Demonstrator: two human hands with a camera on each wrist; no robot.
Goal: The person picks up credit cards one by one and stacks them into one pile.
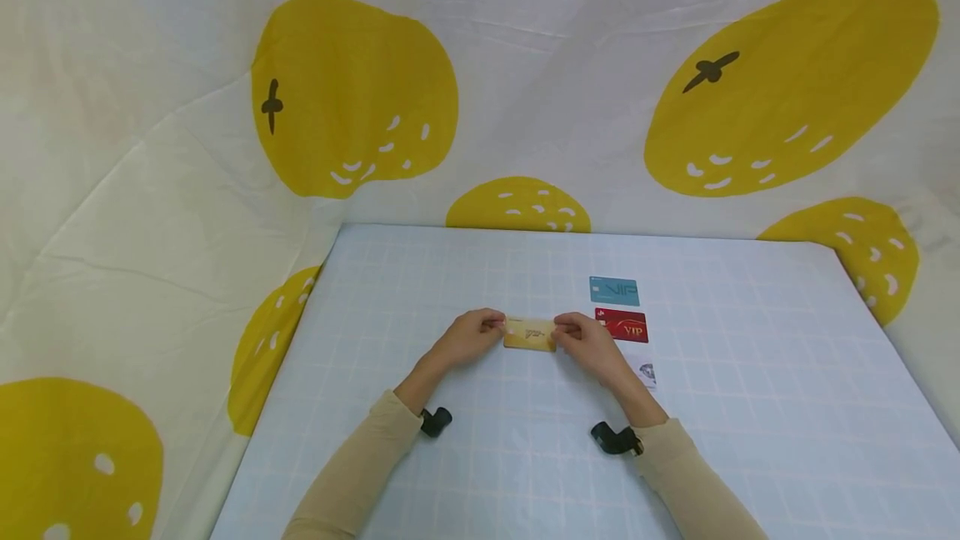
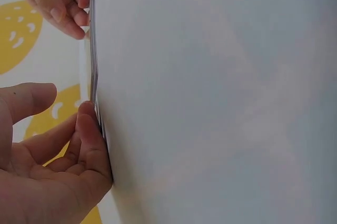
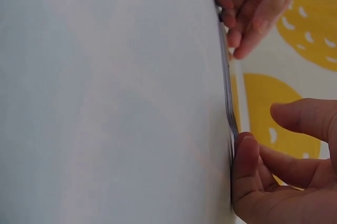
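Observation:
A gold card (image 1: 529, 335) faces up between the two hands, above the pale table. From the side, the wrist views show several thin layered edges, like a stack of cards (image 2: 93, 50). My left hand (image 1: 468, 337) holds the stack's left end with curled fingers, its thumb standing off from it in the left wrist view. At the other end, my right hand (image 1: 588, 344) grips with bent fingers, thumb likewise apart in the right wrist view. Just beyond the right hand lie a red VIP card (image 1: 624, 326) and a white card (image 1: 647, 372), partly covered by that hand and wrist.
A teal VIP card (image 1: 615, 291) lies behind the red one, in a column with it and the white card. The table (image 1: 750, 332) has a pale checked cover. Behind it hangs a white cloth (image 1: 540, 107) printed with yellow fruit.

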